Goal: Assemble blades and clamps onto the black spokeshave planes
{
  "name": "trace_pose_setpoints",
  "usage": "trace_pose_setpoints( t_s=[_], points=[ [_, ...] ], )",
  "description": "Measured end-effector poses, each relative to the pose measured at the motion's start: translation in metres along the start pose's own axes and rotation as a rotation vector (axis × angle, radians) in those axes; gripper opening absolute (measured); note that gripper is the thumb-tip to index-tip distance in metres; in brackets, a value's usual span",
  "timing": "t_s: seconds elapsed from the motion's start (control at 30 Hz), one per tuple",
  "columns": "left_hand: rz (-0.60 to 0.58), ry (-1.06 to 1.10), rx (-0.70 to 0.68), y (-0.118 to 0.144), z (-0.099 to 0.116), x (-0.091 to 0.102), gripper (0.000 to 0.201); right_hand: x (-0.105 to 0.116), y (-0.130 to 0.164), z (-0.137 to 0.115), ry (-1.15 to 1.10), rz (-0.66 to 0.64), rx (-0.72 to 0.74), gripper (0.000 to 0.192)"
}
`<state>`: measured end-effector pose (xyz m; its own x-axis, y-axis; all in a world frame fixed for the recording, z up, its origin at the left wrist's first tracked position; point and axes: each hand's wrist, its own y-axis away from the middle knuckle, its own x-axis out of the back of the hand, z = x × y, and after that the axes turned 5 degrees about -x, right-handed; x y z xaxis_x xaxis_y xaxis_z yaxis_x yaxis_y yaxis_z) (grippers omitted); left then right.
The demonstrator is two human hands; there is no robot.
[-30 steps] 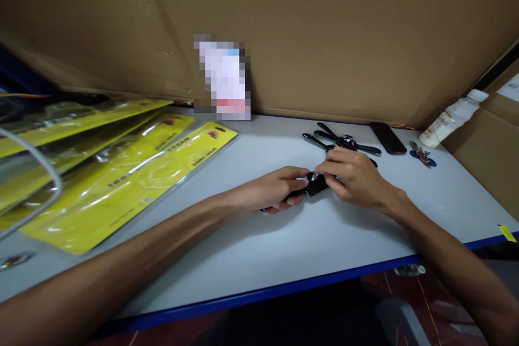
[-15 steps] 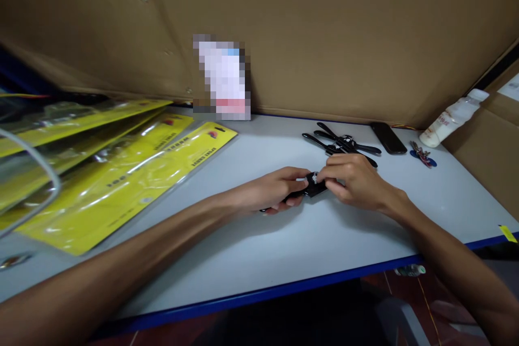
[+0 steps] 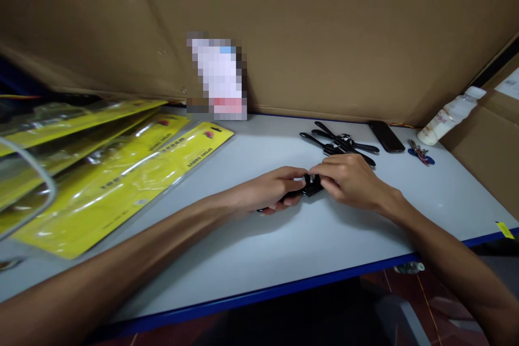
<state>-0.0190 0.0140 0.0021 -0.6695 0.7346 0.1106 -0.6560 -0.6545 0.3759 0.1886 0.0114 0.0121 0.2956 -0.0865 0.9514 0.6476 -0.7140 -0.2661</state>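
Along the table's far edge rises a broad cardboard panel [image 3: 308,38], the largest thing here. The pale table [image 3: 263,248] runs below it, bordered in blue. Yellow blister packs [image 3: 121,194] overlap toward the left end. The left hand [image 3: 271,192] is wrapped firmly around one handle of a black spokeshave [image 3: 312,186], between the heap behind and the front edge; whether it touches the tabletop I cannot tell. The right hand [image 3: 351,178] has its fingertips drawn close together at the tool's centre; they hide exactly what they pinch. Just behind them lies a crossed heap of loose spokeshaves [image 3: 344,144]. Toward the far right corner are a plastic bottle [image 3: 450,116], a phone [image 3: 386,137] and keys [image 3: 419,152]. Smallest is the bright metal fitting [image 3: 311,177] under the fingers.

A slip of the fingertips on that fitting could drop a small part, which might roll over the front edge. The glossy handle could twist if the left grip slackens, and any exposed blade might nick a finger. A backward jerk of the right hand could disturb the heap.
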Motion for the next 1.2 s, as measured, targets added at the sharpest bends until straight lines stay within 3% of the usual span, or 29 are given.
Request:
trace_pose_setpoints(
  t_s=[0.77, 0.9, 1.07, 1.2],
  points=[
    [-0.008, -0.005, -0.012, 0.0007, 0.0006, -0.0003, 0.012, -0.0008, 0.0002, -0.0012, -0.045, 0.017, 0.036, 0.033],
    [-0.005, -0.013, 0.002, 0.0008, 0.0008, -0.0005, 0.014, -0.0009, -0.0001, -0.0009, 0.029, 0.034, -0.020, 0.031],
    [-0.010, -0.028, 0.017, 0.0024, 0.0025, -0.0011, 0.022, 0.0009, -0.0011, 0.0011, -0.202, 0.093, -0.084, 0.035],
    [-0.008, -0.025, 0.014, 0.0025, 0.0032, -0.0012, 0.024, 0.0001, -0.0011, 0.0003, -0.089, 0.134, -0.138, 0.026]
  ],
)
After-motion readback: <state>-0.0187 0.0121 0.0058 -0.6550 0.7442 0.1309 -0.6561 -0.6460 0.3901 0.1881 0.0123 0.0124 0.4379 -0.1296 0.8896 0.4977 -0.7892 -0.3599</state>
